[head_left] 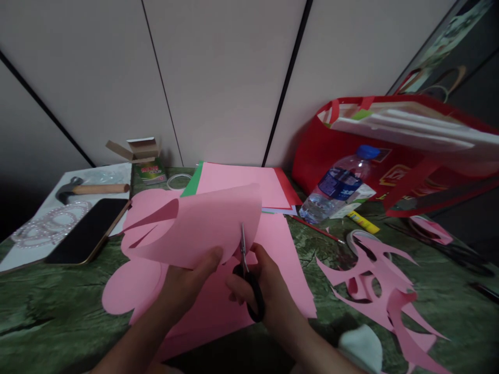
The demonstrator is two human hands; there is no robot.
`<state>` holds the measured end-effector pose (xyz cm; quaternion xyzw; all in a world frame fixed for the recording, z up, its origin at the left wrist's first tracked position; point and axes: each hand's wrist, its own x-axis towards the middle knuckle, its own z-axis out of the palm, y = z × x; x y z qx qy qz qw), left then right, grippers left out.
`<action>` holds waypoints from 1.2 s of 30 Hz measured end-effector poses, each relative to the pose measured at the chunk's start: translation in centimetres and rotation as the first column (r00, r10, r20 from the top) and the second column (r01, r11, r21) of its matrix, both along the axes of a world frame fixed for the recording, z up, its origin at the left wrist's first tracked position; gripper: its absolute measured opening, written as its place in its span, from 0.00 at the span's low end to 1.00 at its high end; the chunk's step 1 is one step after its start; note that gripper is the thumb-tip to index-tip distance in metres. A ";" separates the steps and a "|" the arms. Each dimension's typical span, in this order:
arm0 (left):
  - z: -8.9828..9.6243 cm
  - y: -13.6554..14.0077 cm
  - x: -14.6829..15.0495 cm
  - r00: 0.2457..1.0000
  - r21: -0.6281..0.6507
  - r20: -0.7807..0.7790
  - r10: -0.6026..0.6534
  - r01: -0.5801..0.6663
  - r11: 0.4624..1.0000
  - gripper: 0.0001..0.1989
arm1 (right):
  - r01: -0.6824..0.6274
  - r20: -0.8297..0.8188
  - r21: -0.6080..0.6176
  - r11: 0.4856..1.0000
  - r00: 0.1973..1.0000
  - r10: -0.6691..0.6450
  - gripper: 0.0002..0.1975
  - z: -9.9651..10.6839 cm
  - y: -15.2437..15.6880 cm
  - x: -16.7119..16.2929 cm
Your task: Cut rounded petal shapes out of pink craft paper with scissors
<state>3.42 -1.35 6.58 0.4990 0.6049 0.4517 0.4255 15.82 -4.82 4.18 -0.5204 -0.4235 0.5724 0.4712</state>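
My left hand point(195, 278) grips the lower edge of a curled sheet of pink paper point(206, 223), thumb on top. My right hand point(265, 283) has its fingers through the black handles of a pair of scissors point(254, 298). The blades point upward, and one lies across the front of the held sheet near its right end. Beneath both hands spreads a stack of pink paper point(288, 275). Left of the held sheet lie rounded pink paper cutouts point(130, 285), partly overlapping the stack.
Pink paper scraps point(384, 304) lie at right. Behind them are a water bottle point(337, 184), a yellow tube point(363, 222), a red pencil point(319, 229) and a red bag point(327, 150). At left are a phone point(89, 228), a hammer point(97, 189), beaded rings point(52, 223) and a small box point(150, 169).
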 end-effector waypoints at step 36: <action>1.2 -0.6 1.5 0.998 -0.077 0.033 -0.050 0.052 0.996 0.09 | -0.036 -0.196 -0.007 0.999 0.980 0.034 0.26 1.1 0.2 -0.5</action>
